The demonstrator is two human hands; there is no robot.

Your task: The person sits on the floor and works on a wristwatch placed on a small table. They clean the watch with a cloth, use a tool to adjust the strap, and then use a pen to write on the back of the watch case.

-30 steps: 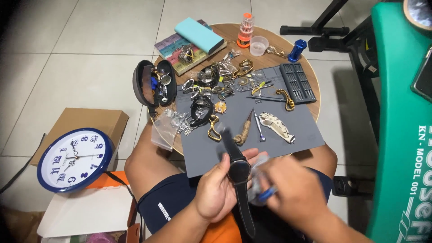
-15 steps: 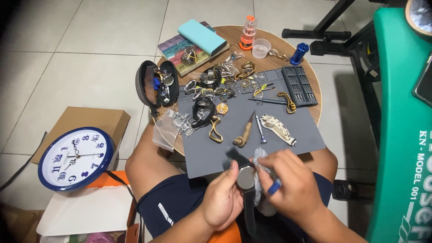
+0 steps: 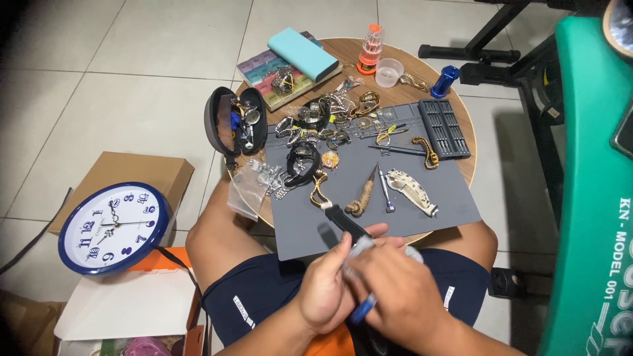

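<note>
- The left hand (image 3: 326, 287) is closed around a black wristwatch (image 3: 348, 227); only the strap shows, pointing up over the near edge of the grey mat (image 3: 395, 211).
- The right hand (image 3: 402, 296) lies over the watch body and grips a blue-handled tool (image 3: 362, 310) with bent fingers.
- The watch is above the person's lap, just in front of the round wooden table (image 3: 465, 125).
- On the far side of the table lies a flat light-blue case (image 3: 304, 54) on a tray of small pastel boxes (image 3: 260, 69).
- Beside them stand an orange bottle (image 3: 370, 47), a small clear cup (image 3: 389, 71) and a blue cylinder (image 3: 445, 80).
- A black oval case (image 3: 231, 122) stands open at the left edge of the table.
- On the floor to the left, a brown cardboard box (image 3: 132, 173) is behind a round wall clock (image 3: 112, 227) with a dark blue rim and white face.
- At the right, a green panel (image 3: 593, 198) carries white printed letters.
- Compared with a half second ago, the hands are closer together and the right hand now hides the watch face.
</note>
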